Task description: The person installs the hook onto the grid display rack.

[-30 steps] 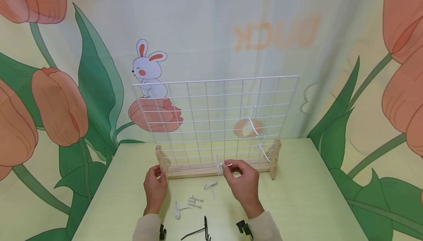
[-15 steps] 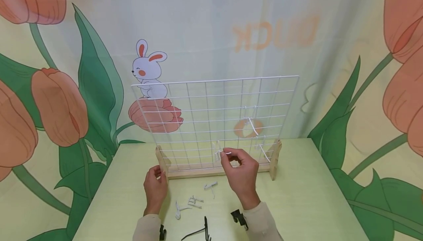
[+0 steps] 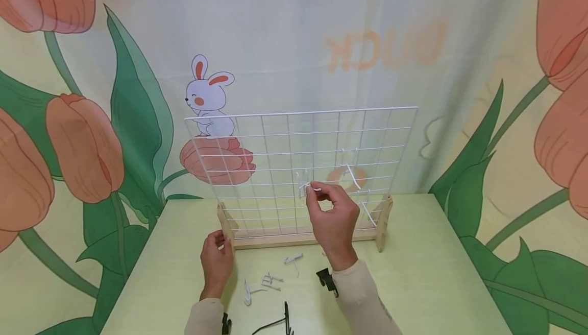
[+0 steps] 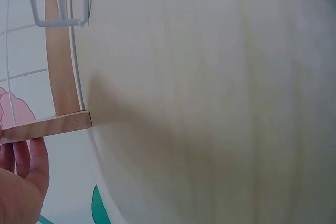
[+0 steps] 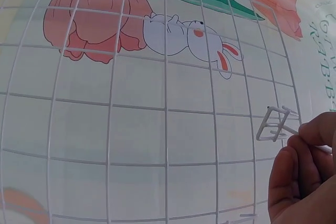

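White hook: up in the air near the middle of the wire rack, on the rack's near side, with two thin prongs pointing up [image 3: 302,190]; I can't tell if it touches the wires
Right hand: thumb and finger pinched tight on the hook's arm, tips close together [image 3: 334,217]
Wire rack: white, with lots of square holes, standing up and leaning a bit [image 3: 314,132]
Upper hung hook: on the right part of the rack, its arm poking out and down [image 3: 353,176]
Lower hung hook: on the rack below the upper one, close to the right wooden end [image 3: 369,214]
Wooden stand: under the rack, with a long bar and an end piece on each side [image 3: 275,242]
Left hand: fingers bent, just a little apart from the thumb, holding the stand's left end [image 3: 217,261]
Loose hooks: three white ones lying near each other on the table, in front of the stand [image 3: 271,280]
Table: pale yellow-green [image 3: 427,273]
Black thing: thin, at the bottom edge, partly cut off [image 3: 287,317]
Cloth behind: big pink tulips and a white bunny [image 3: 206,97]
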`<action>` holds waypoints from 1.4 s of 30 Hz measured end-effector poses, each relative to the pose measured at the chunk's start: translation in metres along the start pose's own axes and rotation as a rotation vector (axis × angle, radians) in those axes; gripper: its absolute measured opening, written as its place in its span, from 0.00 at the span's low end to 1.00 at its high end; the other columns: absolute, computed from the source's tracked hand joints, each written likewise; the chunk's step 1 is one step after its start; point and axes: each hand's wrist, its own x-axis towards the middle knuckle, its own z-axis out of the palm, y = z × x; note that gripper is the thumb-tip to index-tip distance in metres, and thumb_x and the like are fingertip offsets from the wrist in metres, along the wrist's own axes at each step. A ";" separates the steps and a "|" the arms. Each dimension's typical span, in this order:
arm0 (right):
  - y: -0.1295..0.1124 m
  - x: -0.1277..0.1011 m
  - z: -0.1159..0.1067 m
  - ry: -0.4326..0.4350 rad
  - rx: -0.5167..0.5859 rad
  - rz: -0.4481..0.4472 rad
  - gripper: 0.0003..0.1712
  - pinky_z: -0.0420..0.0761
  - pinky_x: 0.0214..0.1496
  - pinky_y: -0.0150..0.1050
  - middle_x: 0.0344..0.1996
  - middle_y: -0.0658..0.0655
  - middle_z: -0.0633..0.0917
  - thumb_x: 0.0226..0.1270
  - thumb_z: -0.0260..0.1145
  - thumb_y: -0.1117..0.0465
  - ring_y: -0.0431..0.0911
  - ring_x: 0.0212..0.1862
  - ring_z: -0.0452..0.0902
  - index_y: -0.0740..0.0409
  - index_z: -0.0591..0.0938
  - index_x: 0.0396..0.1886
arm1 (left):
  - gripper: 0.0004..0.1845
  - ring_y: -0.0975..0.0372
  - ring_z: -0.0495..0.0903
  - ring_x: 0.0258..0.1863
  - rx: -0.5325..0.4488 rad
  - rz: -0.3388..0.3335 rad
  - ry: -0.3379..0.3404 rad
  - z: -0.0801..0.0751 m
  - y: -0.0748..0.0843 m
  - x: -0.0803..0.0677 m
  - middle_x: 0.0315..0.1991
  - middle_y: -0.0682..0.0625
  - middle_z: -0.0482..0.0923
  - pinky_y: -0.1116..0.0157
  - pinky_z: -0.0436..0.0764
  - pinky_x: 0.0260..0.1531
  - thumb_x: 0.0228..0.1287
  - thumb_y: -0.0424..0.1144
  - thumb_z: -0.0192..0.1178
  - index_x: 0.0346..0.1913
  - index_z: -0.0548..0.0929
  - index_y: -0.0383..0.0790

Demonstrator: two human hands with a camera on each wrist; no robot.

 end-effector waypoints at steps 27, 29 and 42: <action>-0.011 0.059 0.024 0.133 -0.068 -0.131 0.06 0.89 0.38 0.49 0.33 0.61 0.91 0.68 0.74 0.66 0.53 0.33 0.87 0.66 0.92 0.40 | 0.14 0.50 0.87 0.53 -0.039 -0.102 -0.043 -0.008 0.001 0.004 0.52 0.42 0.86 0.79 0.77 0.42 0.77 0.38 0.62 0.60 0.81 0.38; -0.010 0.061 0.027 0.140 -0.071 -0.132 0.06 0.89 0.38 0.48 0.33 0.61 0.91 0.69 0.74 0.66 0.53 0.32 0.87 0.66 0.92 0.40 | 0.14 0.51 0.88 0.52 -0.042 -0.098 -0.036 -0.007 0.000 0.004 0.52 0.42 0.86 0.79 0.78 0.41 0.76 0.38 0.63 0.60 0.81 0.38; -0.002 0.071 0.042 0.142 -0.168 -0.178 0.07 0.88 0.38 0.45 0.34 0.60 0.92 0.71 0.72 0.64 0.53 0.35 0.85 0.65 0.92 0.40 | 0.14 0.51 0.88 0.52 -0.037 -0.087 -0.033 -0.004 -0.001 0.003 0.52 0.41 0.86 0.69 0.85 0.45 0.77 0.37 0.62 0.60 0.81 0.38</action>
